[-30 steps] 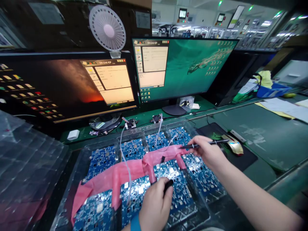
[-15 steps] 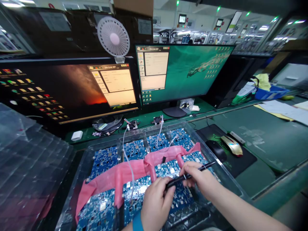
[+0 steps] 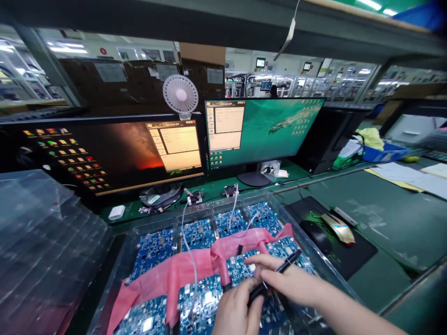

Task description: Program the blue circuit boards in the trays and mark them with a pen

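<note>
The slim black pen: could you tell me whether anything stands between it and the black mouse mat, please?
Yes: the raised rim of the clear plastic tray runs between the slim black pen and the black mouse mat.

Free room above the circuit boards, pink strip and white tube across them

You have one black pen at six o'clock, two monitors at twelve o'clock, and two computer mice at two o'clock.
</note>
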Demonstrator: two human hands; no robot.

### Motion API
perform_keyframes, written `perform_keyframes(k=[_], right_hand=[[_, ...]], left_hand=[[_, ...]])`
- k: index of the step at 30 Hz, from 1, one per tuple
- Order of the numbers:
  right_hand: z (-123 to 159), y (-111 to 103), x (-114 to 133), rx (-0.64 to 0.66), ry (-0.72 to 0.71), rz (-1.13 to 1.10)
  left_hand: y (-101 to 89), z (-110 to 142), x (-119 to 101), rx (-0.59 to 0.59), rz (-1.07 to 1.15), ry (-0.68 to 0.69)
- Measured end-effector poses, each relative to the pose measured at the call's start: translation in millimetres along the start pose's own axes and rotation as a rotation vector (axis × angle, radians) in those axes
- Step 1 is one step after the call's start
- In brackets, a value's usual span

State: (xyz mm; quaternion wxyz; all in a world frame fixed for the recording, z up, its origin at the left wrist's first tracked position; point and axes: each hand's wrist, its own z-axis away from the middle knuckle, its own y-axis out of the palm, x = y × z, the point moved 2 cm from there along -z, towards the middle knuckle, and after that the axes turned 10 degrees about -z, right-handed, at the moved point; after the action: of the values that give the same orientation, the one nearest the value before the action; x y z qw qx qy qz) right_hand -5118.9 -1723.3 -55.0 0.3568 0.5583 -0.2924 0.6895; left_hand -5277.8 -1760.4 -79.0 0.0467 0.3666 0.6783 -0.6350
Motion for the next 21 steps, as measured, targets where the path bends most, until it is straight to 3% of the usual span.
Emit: perform_keyframes(k=[2, 3, 5, 7, 8, 13, 21], right_hand=[[-7.4, -29.8, 5.4, 0.128, 0.056, 0.287], [-13.1, -47.8, 5.3, 0.062, 0.111, 0.46], [-27.9, -81.8, 2.3, -0.226, 0.169, 0.752], [-45.6, -102.8, -5.5, -0.443, 0.175, 0.873], [-55.2, -107.6, -11.0, -0.491, 0.173, 0.895], [-91.0, -100.3, -36.4, -0.589, 0.178, 1.009], [-97.4, -97.1, -43.8, -0.692, 0.164, 1.114]], left_hand=[[-3.2, -3.4, 1.2, -0.009, -0.021, -0.083], [-4.3, -4.8, 2.2, -0.001, -0.049, -0.123], [-4.6, -7.4, 4.1, 0.055, -0.132, -0.175], [-2.4, -10.0, 5.8, 0.15, -0.246, -0.202], [-0.8, -11.2, 6.5, 0.2, -0.306, -0.211], [5.9, -14.6, 9.0, 0.329, -0.456, -0.244], [-4.7, -16.3, 1.2, 0.364, -0.426, -0.249]])
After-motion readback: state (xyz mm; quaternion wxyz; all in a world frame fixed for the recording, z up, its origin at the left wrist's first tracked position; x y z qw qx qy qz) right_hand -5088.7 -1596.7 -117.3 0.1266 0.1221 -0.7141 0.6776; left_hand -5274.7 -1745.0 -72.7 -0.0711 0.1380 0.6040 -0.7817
